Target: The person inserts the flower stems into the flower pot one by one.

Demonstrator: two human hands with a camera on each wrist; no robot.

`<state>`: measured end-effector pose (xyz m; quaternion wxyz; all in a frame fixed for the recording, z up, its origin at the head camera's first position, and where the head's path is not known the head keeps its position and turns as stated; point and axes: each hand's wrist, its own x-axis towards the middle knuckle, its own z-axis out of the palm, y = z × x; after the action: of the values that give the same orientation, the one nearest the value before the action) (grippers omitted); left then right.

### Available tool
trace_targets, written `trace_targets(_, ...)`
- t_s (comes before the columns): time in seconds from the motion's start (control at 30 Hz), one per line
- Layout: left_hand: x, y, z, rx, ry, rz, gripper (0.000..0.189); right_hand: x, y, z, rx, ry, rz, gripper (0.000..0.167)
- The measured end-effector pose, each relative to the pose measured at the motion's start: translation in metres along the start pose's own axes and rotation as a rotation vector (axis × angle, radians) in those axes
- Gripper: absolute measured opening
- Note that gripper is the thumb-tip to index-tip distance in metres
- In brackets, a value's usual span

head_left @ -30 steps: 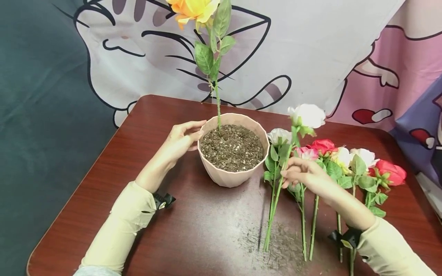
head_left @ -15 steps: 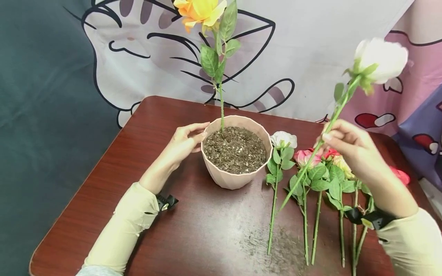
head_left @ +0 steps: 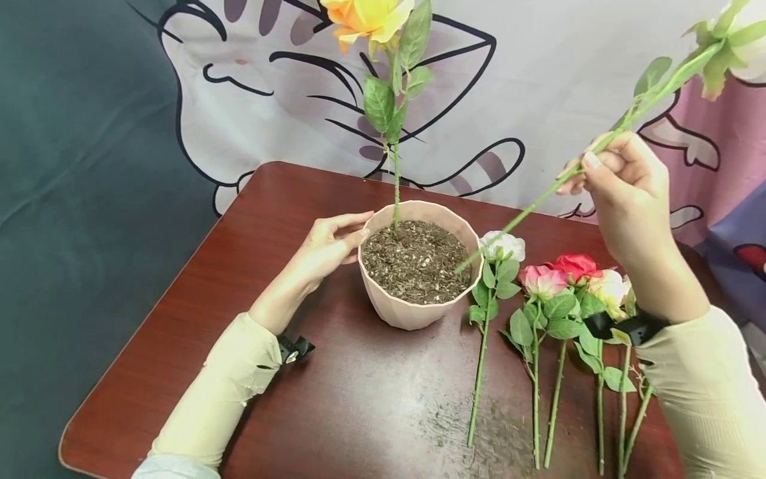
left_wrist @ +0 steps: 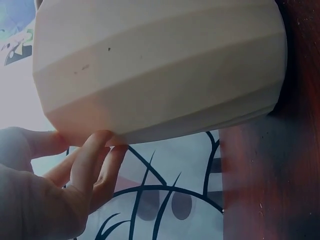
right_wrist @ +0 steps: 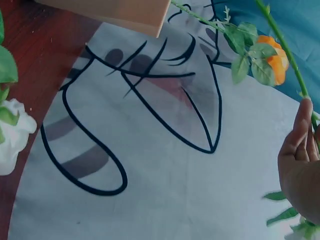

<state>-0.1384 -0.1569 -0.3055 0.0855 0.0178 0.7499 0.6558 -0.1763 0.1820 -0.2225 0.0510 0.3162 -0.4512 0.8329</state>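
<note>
A faceted, pale pink flowerpot (head_left: 413,316) full of dark soil stands on the table. My left hand (head_left: 326,249) holds it by the left rim; in the left wrist view its fingers (left_wrist: 92,155) curl against the outer wall. An orange-yellow rose (head_left: 374,20) stands upright in the soil near the back left. My right hand (head_left: 634,206), raised at the right, pinches a white rose (head_left: 751,50) by its green stem (head_left: 538,199). The bloom points up and right, partly out of the head view, while the stem slants down so its end overlaps the pot's soil.
Another white rose (head_left: 503,246) lies right of the pot. Farther right lie several more stems, with a pink rose (head_left: 543,283), a red rose (head_left: 576,266) and a cream rose (head_left: 609,289). Soil crumbs (head_left: 503,432) dot the table (head_left: 335,399). A cat-print cloth (head_left: 538,80) hangs behind.
My right hand has lifted the white rose from beside the other one, carrying it up and right, and tilted its stem end over the pot. The left hand stays at the rim.
</note>
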Motion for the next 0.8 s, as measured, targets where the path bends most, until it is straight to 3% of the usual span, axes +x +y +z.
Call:
trace_targets(0.23,0.001,0.001,0.002,0.001,0.006,0.018,0.040,0.023,0.023,0.003,-0.435,0.048,-0.024,0.005)
trace_targets(0.43,0.001,0.001,0.003,-0.004,0.012,0.006,0.039,0.033,0.042,0.005,-0.551,0.015,0.046,0.004)
trace_targets(0.57,0.001,0.000,0.002,-0.009,0.015,-0.002,0.039,0.037,0.053,0.008,-0.713,-0.036,0.092,0.004)
trace_targets(0.7,0.000,-0.001,0.001,0.011,0.017,-0.003,0.039,0.041,0.061,0.013,-0.890,-0.083,0.086,0.003)
trace_targets(0.8,-0.001,-0.002,0.000,0.009,0.019,-0.005,0.039,0.044,0.067,0.015,-0.961,-0.119,0.082,0.004)
